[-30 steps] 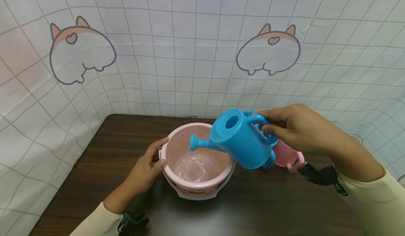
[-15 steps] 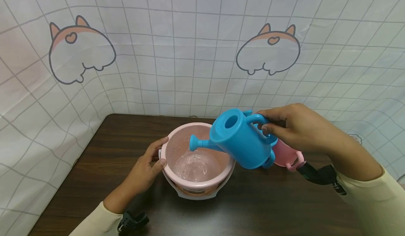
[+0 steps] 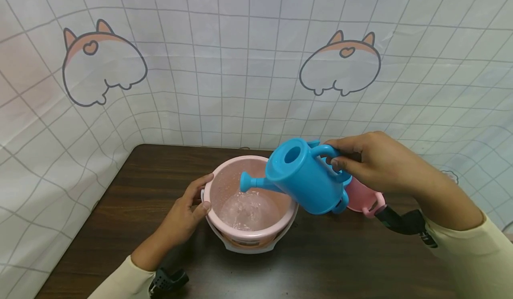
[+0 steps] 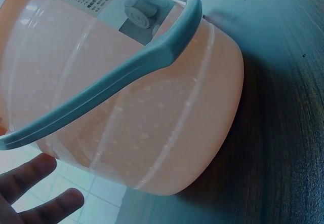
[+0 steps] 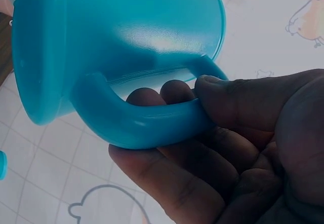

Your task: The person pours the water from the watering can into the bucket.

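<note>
A pale pink bucket (image 3: 253, 235) of splashing water stands on the table, its carrying handle (image 4: 109, 84) folded down along the outside. My left hand (image 3: 185, 214) holds the left side of its rim, with thumb and index fingertip at the edge. In the left wrist view two fingers reach out beside the bucket's wall. My right hand (image 3: 372, 161) grips the handle (image 5: 152, 125) of a blue watering can (image 3: 310, 183), fingers curled under it and thumb pressed on top. The can tilts left, and its spout (image 3: 248, 182) hangs over the bucket's opening.
Behind the watering can, at its right, a pink vessel with a looped handle (image 3: 370, 204) is partly hidden. Bits of another blue object show there too. The dark wooden table (image 3: 132, 192) meets a white gridded sheet (image 3: 224, 89) at the back and left.
Both hands, the bucket and the tilted watering can keep practically the same positions. Only the ripples and splashes in the bucket's water change shape.
</note>
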`<state>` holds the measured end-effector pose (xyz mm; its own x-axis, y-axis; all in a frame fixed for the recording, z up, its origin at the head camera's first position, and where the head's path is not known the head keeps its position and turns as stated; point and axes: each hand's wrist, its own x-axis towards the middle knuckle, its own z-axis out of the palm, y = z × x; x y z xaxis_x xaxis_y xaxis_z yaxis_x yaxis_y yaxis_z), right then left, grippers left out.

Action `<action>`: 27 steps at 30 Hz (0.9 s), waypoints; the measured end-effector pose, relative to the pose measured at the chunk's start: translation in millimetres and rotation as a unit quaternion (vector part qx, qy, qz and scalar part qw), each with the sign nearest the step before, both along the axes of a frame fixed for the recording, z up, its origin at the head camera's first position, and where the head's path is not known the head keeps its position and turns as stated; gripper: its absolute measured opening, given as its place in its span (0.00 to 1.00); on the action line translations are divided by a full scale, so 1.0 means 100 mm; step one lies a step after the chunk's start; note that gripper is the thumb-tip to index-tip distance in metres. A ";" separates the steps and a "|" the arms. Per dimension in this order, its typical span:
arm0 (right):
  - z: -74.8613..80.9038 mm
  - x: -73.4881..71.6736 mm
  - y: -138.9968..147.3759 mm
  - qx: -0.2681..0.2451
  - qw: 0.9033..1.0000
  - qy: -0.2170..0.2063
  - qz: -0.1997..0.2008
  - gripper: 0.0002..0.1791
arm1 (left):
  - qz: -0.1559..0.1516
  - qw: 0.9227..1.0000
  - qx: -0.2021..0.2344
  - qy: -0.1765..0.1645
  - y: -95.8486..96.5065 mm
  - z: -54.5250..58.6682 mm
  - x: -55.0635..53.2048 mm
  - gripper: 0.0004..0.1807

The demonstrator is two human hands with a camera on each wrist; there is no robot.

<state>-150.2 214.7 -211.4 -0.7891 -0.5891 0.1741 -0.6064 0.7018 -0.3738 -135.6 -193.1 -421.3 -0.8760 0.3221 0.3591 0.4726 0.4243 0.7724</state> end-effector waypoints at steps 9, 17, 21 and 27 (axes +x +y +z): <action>0.00 0.01 -0.01 0.002 1.000 0.003 0.003 0.22 | 0.005 1.000 -0.005 0.002 -0.01 -0.02 -0.01 0.34; 0.01 0.01 -0.02 0.006 1.000 0.006 0.000 0.22 | 0.005 1.000 -0.008 0.003 -0.01 -0.02 -0.01 0.33; 0.01 0.01 -0.01 0.003 1.000 0.007 0.007 0.21 | 0.004 1.000 -0.008 0.003 -0.01 -0.02 0.00 0.33; 0.01 0.01 -0.01 0.003 1.000 0.008 0.009 0.21 | 0.005 1.000 -0.010 0.008 0.00 -0.02 0.00 0.33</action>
<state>-149.3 214.0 -210.8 -0.7751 -0.6045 0.1838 -0.6253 0.6922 -0.3603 -136.0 -193.6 -423.3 -0.8733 0.3211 0.3664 0.4804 0.4433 0.7568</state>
